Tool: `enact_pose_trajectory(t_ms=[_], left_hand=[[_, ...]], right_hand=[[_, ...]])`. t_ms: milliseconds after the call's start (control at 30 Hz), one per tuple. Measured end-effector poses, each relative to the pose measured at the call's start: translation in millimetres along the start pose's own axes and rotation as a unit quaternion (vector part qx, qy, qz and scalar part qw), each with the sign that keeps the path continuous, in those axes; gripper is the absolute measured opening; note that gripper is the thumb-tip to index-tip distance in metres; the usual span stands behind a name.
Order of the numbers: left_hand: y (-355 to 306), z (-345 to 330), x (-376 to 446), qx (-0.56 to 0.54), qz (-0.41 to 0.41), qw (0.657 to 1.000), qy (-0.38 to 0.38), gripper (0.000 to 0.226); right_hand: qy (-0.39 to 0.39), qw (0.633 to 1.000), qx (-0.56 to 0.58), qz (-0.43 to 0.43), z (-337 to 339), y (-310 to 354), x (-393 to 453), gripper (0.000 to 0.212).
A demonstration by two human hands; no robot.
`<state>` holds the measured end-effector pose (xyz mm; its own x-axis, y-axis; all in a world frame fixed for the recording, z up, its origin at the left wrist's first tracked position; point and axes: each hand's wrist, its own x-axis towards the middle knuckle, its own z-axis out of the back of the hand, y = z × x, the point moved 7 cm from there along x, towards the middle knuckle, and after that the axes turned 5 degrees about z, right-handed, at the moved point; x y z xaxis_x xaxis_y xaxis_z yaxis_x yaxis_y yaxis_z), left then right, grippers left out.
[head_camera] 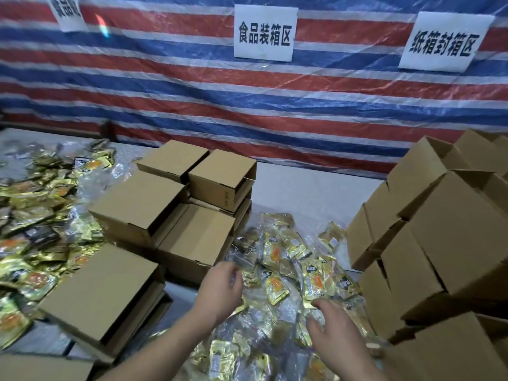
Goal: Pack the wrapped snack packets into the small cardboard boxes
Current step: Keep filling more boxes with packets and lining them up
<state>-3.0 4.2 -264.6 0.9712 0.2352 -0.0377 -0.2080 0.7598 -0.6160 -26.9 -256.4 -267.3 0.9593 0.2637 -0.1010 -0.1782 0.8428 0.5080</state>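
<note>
Head view: both my hands are over the snack packet pile [288, 273] in the middle of the table [302, 185]. Left hand [220, 290] sits at the pile's left edge, fingers curled in; looks like it's pinching a packet or clear bag film, can't confirm which. Right hand [334, 323] is on the near-right part, fingers spread and lowered onto packets, nothing gripped as far as I can see. Packets lie loose at mixed angles, some inside clear bags, so no common long axis. Nearest small cardboard boxes [198, 237] are just left and beyond the left hand, flaps look closed or nearly closed. Second box stack [439, 243] is right of the right hand. So left hand is the nearer one for the left boxes; packets need to travel left and away from me. More packets [35, 229] lie far left.
</note>
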Motion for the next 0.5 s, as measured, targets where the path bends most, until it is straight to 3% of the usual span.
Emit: enact_pose_trajectory(t_ms=[200, 500], left_hand=[[27.1, 41.1, 31.8, 0.003, 0.028, 0.999, -0.015, 0.02], [59.0, -40.0, 10.1, 0.117, 0.01, 0.986, 0.114, 0.026]], right_hand=[[0.01, 1.0, -0.009, 0.008, -22.1, 14.3, 21.7, 0.036], [0.103, 0.994, -0.031, -0.021, -79.5, 16.4, 33.7, 0.049]])
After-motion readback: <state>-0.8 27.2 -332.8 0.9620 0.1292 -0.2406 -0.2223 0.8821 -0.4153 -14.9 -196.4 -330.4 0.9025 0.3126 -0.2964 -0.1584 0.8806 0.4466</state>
